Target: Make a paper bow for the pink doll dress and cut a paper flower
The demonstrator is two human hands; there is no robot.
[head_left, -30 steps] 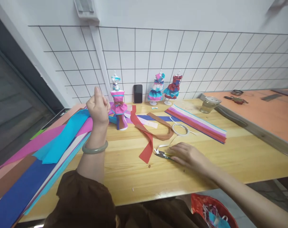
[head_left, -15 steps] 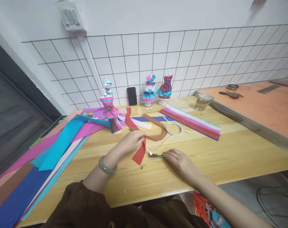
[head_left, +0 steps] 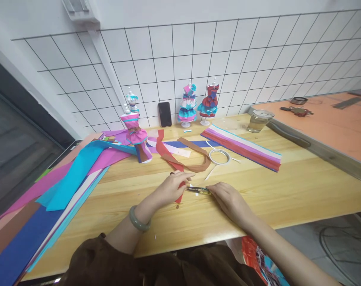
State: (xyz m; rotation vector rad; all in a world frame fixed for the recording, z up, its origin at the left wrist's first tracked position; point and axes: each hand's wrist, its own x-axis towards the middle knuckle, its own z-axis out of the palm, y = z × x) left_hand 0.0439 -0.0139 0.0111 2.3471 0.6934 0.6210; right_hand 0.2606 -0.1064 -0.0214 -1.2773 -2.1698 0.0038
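Note:
My right hand (head_left: pixel 230 201) is closed around the handles of a small pair of scissors (head_left: pixel 198 190), its dark blades pointing left, low over the wooden table. My left hand (head_left: pixel 173 186) is beside the blade tips, thumb and fingers drawn together. A tiny white bit shows at its fingertips; what they pinch is mostly hidden. A red strip (head_left: pixel 180 195) runs under this hand. Below the blades lies a small white scrap (head_left: pixel 197 194). A coil of white cord (head_left: pixel 219 157) rests farther back, one loose end towards the scissors. Beside it curves a brown strip (head_left: pixel 201 165).
Dress forms in coloured outfits, including a pink one (head_left: pixel 135 129) and a red one (head_left: pixel 210 101), stand towards the wall by a phone (head_left: pixel 165 114). Long coloured strips (head_left: pixel 70 178) cover the left side. A striped stack (head_left: pixel 242 147) and a glass jar (head_left: pixel 259 121) are at right.
The white knotted piece on the cord is no longer at the blades. The cord now ends short of the scissors, and a white scrap lies below them. My left hand has moved nearer the blade tips.

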